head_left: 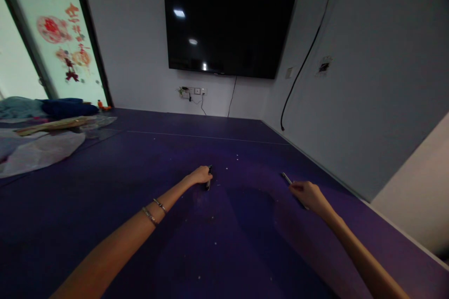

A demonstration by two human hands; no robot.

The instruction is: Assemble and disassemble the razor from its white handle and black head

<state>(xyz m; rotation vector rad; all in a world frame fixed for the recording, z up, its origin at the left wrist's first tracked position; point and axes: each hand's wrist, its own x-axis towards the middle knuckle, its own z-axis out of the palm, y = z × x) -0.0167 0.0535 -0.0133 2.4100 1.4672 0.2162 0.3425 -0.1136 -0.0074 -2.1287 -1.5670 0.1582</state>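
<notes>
My left hand (201,174), with two bracelets on its wrist, is closed round a small, slim dark object (208,186) with a pale edge. Its ends stick out above and below my fingers; its kind is not clear. Over to the right, my right hand (309,193) pinches a thin pen-like stick (286,178) with a dark tip. The stick slants up to the left, and my fingers cover its middle. Both hands are low over the dark purple surface (157,159), well apart from each other.
Tiny white specks (227,168) dot the surface. Clear plastic sheeting (52,149) and folded dark blue cloth (72,108) lie at the far left. A black cable (305,63) hangs by the right wall. A television (228,30) is mounted above wall sockets (197,91).
</notes>
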